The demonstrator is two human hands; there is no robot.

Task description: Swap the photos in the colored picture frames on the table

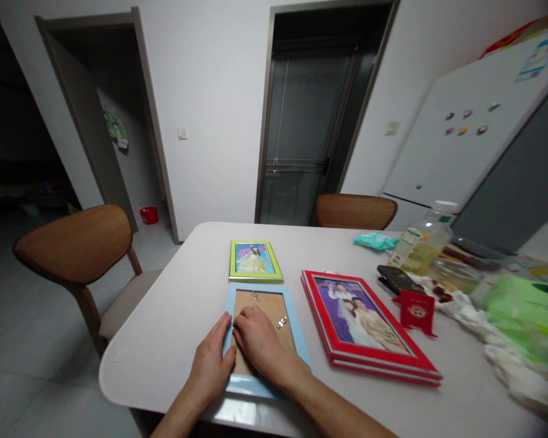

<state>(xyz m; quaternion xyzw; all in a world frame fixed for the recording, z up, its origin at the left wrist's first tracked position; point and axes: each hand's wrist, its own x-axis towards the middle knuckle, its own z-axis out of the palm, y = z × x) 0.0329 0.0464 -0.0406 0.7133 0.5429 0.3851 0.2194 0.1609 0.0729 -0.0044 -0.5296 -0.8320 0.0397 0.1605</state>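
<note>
A light blue picture frame (pixel 301 340) lies face down near the table's front edge, its brown backing board (pixel 242 298) and two metal hangers showing. My left hand (pixel 214 354) rests along the frame's left side, fingers stretched forward, thumb beside the backing. Over the board, my right hand (pixel 257 337) has its fingers curled down at the left inner edge; whatever is under the fingertips is hidden. Just beyond stands a lime green picture frame (pixel 256 278) lying face up with a photo. To the right, red picture frames (pixel 322 328) are stacked, the top one showing a wedding photo.
Right of the red frames are a red card stand (pixel 416 311), a black phone-like object (pixel 399 280), a large plastic bottle (pixel 424 240), a clear bowl (pixel 456 275) and a green tissue pack (pixel 530 316). Wooden chairs stand at the left (pixel 77 246) and far side.
</note>
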